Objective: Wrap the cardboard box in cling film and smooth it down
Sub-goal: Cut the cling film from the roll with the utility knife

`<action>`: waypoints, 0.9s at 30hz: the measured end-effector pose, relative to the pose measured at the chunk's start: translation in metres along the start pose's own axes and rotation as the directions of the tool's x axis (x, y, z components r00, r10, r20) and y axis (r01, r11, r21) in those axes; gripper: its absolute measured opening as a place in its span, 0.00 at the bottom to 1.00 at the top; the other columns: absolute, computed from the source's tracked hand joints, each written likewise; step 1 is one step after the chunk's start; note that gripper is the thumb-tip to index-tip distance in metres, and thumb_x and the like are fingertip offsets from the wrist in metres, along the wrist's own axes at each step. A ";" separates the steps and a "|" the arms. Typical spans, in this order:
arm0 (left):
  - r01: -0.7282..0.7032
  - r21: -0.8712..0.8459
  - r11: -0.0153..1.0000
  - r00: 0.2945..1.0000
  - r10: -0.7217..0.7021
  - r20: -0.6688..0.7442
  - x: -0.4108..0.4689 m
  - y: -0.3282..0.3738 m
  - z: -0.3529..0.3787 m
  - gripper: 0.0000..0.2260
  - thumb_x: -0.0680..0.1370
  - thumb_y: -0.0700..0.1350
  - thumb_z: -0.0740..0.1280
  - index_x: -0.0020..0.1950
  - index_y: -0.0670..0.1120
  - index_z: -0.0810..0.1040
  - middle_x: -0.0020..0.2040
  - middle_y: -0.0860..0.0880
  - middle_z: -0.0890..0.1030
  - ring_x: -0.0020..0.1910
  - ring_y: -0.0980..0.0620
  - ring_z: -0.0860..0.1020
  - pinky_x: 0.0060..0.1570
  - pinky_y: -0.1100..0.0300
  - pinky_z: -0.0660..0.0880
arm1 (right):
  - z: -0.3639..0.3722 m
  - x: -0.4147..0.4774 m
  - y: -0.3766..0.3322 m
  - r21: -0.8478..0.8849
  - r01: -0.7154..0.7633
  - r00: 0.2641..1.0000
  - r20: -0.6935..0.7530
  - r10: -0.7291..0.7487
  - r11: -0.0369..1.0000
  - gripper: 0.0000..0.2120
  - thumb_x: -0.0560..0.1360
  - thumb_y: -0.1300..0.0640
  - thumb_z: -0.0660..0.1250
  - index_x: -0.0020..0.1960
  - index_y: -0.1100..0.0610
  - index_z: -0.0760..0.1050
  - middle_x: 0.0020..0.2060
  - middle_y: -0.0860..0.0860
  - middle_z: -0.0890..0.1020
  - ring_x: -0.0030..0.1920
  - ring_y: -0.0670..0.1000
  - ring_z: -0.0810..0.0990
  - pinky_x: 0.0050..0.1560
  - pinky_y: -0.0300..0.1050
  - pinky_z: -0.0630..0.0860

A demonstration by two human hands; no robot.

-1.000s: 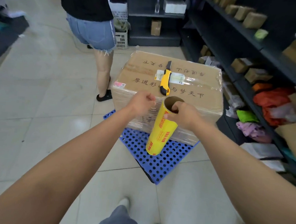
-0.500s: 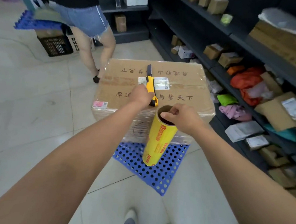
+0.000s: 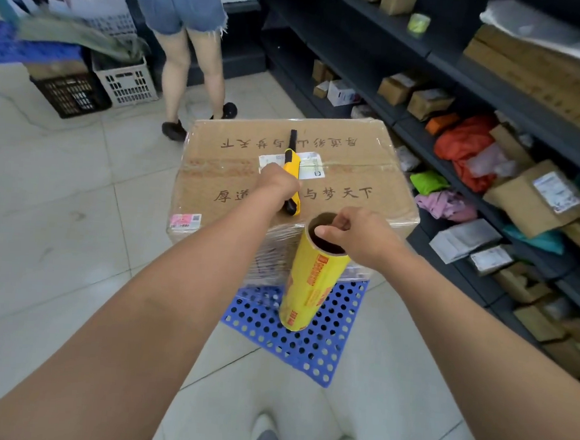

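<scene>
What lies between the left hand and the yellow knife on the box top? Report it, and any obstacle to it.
Nothing visible. The left hand is already on the yellow utility knife, which lies on top of the cardboard box. The right hand holds the cling film roll upright by its open core against the box's near side.

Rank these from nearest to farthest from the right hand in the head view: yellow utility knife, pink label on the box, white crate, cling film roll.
1. cling film roll: held by the right hand, fingers in its core.
2. yellow utility knife: on the box top, under the left hand.
3. pink label: box's near-left corner.
4. white crate: far left, on the floor.
</scene>
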State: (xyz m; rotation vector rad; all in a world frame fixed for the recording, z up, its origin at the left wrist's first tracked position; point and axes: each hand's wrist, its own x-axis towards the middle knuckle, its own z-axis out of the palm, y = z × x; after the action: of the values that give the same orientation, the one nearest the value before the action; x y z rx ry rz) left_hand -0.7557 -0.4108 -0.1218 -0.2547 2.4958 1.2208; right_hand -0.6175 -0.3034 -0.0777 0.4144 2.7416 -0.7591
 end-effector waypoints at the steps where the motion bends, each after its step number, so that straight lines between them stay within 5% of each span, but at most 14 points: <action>1: 0.006 -0.030 1.000 1.000 -0.006 0.006 0.000 -0.002 0.000 0.11 0.75 0.45 0.69 0.54 0.43 0.71 0.49 0.46 0.74 0.46 0.46 0.73 0.43 0.57 0.71 | 0.000 0.000 -0.001 -0.016 -0.004 1.000 0.000 0.004 1.000 0.20 0.75 0.42 0.65 0.55 0.58 0.76 0.51 0.55 0.80 0.52 0.54 0.77 0.50 0.48 0.74; 7: -0.080 -0.231 0.970 0.996 0.089 0.030 -0.016 -0.021 -0.012 0.07 0.75 0.42 0.70 0.44 0.46 0.71 0.45 0.46 0.75 0.45 0.47 0.74 0.45 0.55 0.72 | 0.010 -0.004 -0.009 -0.173 -0.015 1.000 0.000 0.015 0.985 0.20 0.72 0.35 0.63 0.47 0.52 0.75 0.48 0.53 0.81 0.50 0.55 0.78 0.51 0.50 0.73; 10: -0.131 -0.252 0.959 0.991 0.134 -0.004 -0.037 -0.033 -0.024 0.10 0.75 0.40 0.69 0.50 0.44 0.70 0.48 0.46 0.74 0.46 0.47 0.73 0.45 0.55 0.70 | 0.020 -0.009 -0.012 -0.388 0.001 0.999 0.030 0.012 0.922 0.29 0.70 0.29 0.59 0.57 0.51 0.74 0.52 0.51 0.81 0.54 0.54 0.77 0.59 0.51 0.66; 15: -0.223 -0.263 0.939 0.974 0.204 -0.099 -0.086 -0.060 -0.040 0.17 0.75 0.39 0.68 0.62 0.42 0.69 0.52 0.46 0.73 0.48 0.48 0.71 0.46 0.57 0.68 | 0.028 -0.027 0.001 -0.533 0.109 0.993 0.023 -0.115 0.839 0.27 0.75 0.36 0.59 0.63 0.54 0.74 0.52 0.53 0.81 0.57 0.55 0.76 0.62 0.51 0.63; 21: -0.240 -0.191 0.952 0.964 0.212 -0.159 -0.148 -0.116 -0.012 0.13 0.75 0.33 0.66 0.54 0.46 0.67 0.46 0.48 0.71 0.42 0.51 0.70 0.34 0.63 0.66 | 0.023 -0.043 0.017 -0.502 0.234 0.972 0.100 -0.213 0.833 0.17 0.78 0.46 0.61 0.62 0.55 0.73 0.54 0.55 0.80 0.56 0.57 0.77 0.57 0.51 0.70; 25: -0.197 -0.185 0.963 0.975 0.174 -0.135 -0.166 -0.150 0.026 0.19 0.76 0.30 0.62 0.62 0.46 0.67 0.45 0.49 0.71 0.39 0.52 0.71 0.32 0.63 0.67 | 0.023 -0.048 0.028 -0.498 0.261 0.964 0.085 -0.253 0.827 0.18 0.79 0.49 0.61 0.65 0.55 0.72 0.52 0.55 0.80 0.54 0.56 0.77 0.56 0.50 0.71; 27: -0.178 -0.180 0.967 0.978 0.153 -0.142 -0.168 -0.165 0.043 0.15 0.76 0.30 0.61 0.58 0.45 0.69 0.40 0.50 0.70 0.39 0.50 0.70 0.33 0.61 0.67 | 0.022 -0.049 0.034 -0.510 0.273 0.960 0.089 -0.265 0.816 0.17 0.79 0.49 0.61 0.64 0.55 0.72 0.47 0.54 0.78 0.51 0.56 0.77 0.54 0.50 0.71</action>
State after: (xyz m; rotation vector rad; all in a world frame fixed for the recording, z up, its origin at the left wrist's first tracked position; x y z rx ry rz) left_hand -0.5394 -0.4765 -0.2011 -0.1788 2.5505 1.5625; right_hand -0.5567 -0.2971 -0.0958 -0.1009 2.8696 -0.0435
